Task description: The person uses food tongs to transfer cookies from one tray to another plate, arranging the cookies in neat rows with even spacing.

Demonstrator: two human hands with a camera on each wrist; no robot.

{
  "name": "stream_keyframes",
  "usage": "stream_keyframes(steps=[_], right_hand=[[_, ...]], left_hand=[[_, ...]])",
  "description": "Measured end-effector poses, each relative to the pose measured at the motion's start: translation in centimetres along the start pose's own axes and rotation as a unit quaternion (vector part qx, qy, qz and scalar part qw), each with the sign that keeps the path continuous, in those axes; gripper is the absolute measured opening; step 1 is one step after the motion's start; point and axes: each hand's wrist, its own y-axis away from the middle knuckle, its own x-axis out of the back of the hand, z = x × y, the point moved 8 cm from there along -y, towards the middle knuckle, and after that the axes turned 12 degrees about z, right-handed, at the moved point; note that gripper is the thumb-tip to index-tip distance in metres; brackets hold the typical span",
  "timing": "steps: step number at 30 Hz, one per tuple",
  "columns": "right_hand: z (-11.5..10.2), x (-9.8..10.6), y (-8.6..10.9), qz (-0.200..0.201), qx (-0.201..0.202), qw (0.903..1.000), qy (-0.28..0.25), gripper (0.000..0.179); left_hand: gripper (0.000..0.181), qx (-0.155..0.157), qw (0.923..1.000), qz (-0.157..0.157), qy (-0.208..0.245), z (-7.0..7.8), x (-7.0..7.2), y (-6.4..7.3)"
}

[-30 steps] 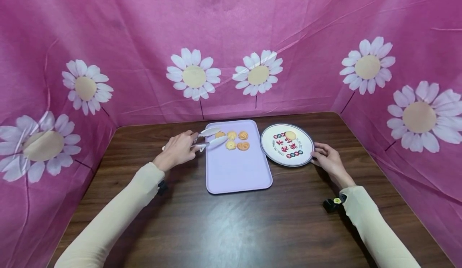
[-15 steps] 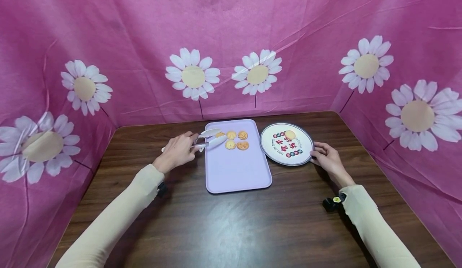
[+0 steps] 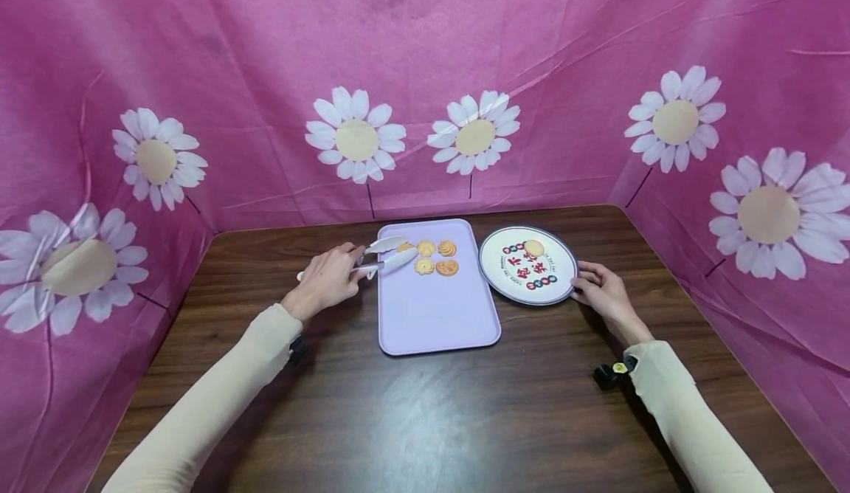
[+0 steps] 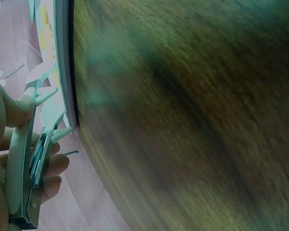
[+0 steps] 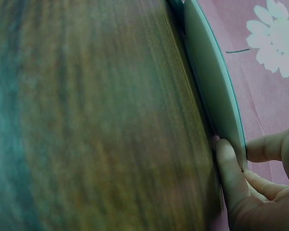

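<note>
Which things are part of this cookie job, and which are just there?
Part of the job:
tongs, in the left hand
cookies
tray
plate, held by the right hand

Just there:
table
pink cloth
black wrist gadgets

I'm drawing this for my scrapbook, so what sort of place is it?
Probably a little staged tabletop corner, though I can't be sure: a pink daisy-print cloth hangs behind and on both sides of a wooden table, where cookies lie on a lilac tray.
</note>
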Motion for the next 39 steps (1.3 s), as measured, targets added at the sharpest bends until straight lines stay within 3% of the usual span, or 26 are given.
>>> stream_keyframes(steps=[7,23,39], right_hand=[[-0.2,-0.1,0.1,-0.008,0.013,0.9996,-0.024,0.059],[-0.2,0.1,0.2,-0.006,0.008,0.9999,-0.010,0.059],[0.2,-0.1,-0.3,-0.007,0.012,0.9996,-0.023,0.059]], left_hand=[[0.043,0.000,1.0000,0.007,0.005,-0.1,-0.1,0.1],[0.051,-0.011,0.9998,0.017,0.006,0.6,0.7,-0.7],[0.049,-0.035,0.9991,0.022,0.001,3.2,0.6,-2.6]])
